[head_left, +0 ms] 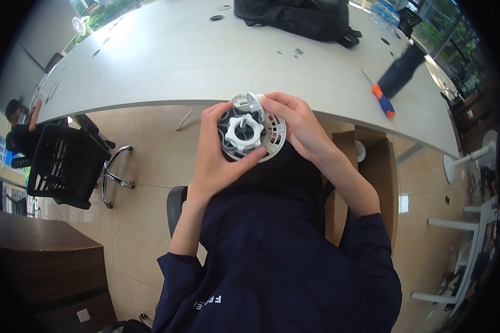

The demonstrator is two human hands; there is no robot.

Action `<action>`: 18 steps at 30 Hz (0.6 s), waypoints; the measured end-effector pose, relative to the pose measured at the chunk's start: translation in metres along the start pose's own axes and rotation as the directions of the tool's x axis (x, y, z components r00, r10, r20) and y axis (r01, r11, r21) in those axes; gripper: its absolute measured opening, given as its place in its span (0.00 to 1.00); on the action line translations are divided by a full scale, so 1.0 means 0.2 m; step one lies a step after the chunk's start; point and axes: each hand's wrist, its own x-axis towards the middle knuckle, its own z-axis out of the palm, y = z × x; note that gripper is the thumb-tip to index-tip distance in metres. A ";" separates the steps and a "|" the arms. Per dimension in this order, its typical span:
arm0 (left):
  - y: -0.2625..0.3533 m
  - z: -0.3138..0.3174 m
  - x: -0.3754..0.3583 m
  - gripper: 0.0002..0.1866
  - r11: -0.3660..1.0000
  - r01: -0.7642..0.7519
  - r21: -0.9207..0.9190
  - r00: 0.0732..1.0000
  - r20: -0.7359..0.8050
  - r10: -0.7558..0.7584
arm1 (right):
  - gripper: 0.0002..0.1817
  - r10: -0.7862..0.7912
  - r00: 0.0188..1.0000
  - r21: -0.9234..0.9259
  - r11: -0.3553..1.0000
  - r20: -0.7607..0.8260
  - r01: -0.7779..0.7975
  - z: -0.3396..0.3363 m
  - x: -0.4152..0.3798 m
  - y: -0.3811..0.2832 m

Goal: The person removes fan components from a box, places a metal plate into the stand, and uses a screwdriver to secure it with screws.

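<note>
A round white and dark-grey plastic part (244, 135) is held up at the table's front edge, above my lap. My left hand (214, 152) wraps round its left side, with the thumb across its lower front. At its upper right, my right hand (297, 125) grips the slotted white rim, fingers at a small curved white piece (255, 105) on top. The palm side of the right hand is partly hidden. A white knob-like ring sits in the middle of the part.
On the table (166, 55) lie a black backpack (294, 19), small bits (298, 52), an orange and blue screwdriver (383, 101) and a dark cylindrical item (400, 72). An open cardboard box (379, 183) stands right of my lap. A person (19, 127) sits far left near a black chair (69, 164).
</note>
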 end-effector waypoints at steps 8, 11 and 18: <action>-0.51 -0.32 0.54 0.42 0.987 0.162 0.017 0.986 -0.032 -0.162 | 0.19 0.129 0.991 0.085 0.988 0.040 -0.132 0.07 0.89 0.00; -0.74 -0.39 0.71 0.44 0.989 0.101 0.112 0.995 -0.021 -0.099 | 0.19 0.150 0.989 0.076 0.986 0.001 -0.150 0.08 1.15 0.02; -1.18 -0.52 1.11 0.42 0.937 0.189 0.294 0.980 0.006 -0.200 | 0.19 0.157 0.985 0.257 0.957 -0.075 -0.133 0.04 1.72 0.16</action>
